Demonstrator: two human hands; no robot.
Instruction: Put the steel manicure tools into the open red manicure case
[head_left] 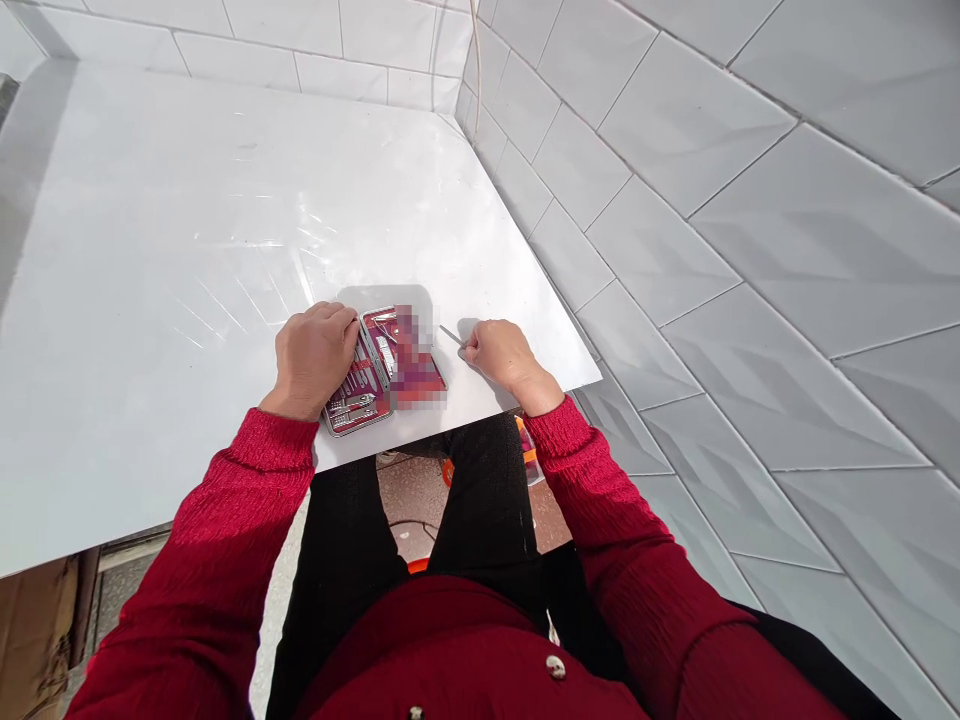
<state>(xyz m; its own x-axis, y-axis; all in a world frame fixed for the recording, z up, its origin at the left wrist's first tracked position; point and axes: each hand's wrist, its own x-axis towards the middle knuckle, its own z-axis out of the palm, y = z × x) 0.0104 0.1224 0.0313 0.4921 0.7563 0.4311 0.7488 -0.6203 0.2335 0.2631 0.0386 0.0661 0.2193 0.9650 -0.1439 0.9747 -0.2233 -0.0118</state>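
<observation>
An open manicure set case (398, 402) lies on the white table near its front edge. Nail clippers (352, 408) and other slim metal tools sit in its left half, against a red lining. More small tools show in the right half, part of which is blurred out. My left hand (315, 350) is closed on the case's upper left edge, its fingertips partly hidden. To the right of the case, my right hand (499, 352) pinches a slim metal tool (451, 335) whose thin end points up and left. I cannot make out the tool's exact kind.
The white tabletop (187, 220) has glossy streaks and runs back to a tiled wall (247, 60). Another tiled wall (675, 250) rises along the right side. Below the front edge are my legs in black trousers (480, 500), and something orange (527, 440) on the floor.
</observation>
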